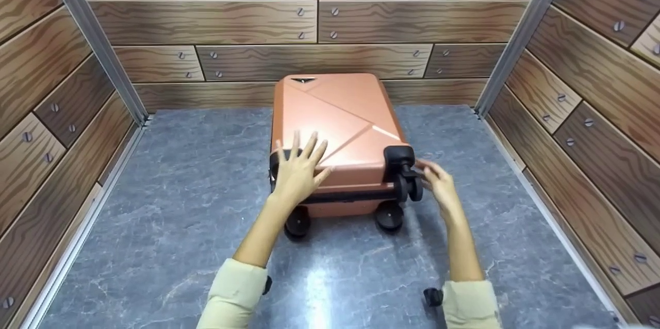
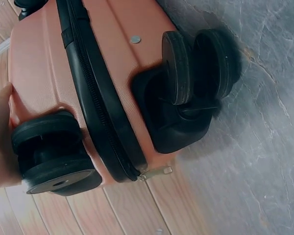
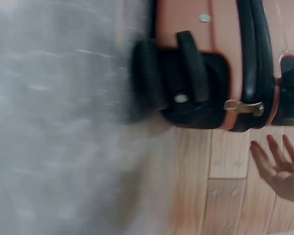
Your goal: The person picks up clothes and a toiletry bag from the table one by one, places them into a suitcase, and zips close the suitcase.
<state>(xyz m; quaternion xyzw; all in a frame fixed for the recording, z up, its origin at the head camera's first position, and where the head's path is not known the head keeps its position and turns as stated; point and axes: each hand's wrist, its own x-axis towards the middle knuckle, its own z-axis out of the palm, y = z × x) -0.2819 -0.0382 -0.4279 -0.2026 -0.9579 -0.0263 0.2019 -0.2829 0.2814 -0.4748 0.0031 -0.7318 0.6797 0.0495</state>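
Observation:
A rose-pink hard-shell suitcase (image 1: 340,117) lies flat on the floor, wheel end facing me. My left hand (image 1: 296,177) has its fingers spread over the shell at the near left corner; in the left wrist view part of that hand (image 2: 0,139) shows beside a black wheel (image 2: 56,156). My right hand (image 1: 438,182), fingers slightly bent, is beside the near right corner by the upper wheel (image 1: 407,184). In the right wrist view this hand (image 3: 284,176) appears beside the case with nothing in its fingers. A metal zipper pull (image 3: 243,106) sits on the black zipper band (image 3: 255,54).
Grey marbled floor (image 1: 196,190) surrounds the suitcase. A wood-plank-patterned back wall (image 1: 247,22) rises behind it, with similar side walls at left (image 1: 62,107) and right (image 1: 577,92). Metal strips run along the corners and floor edges.

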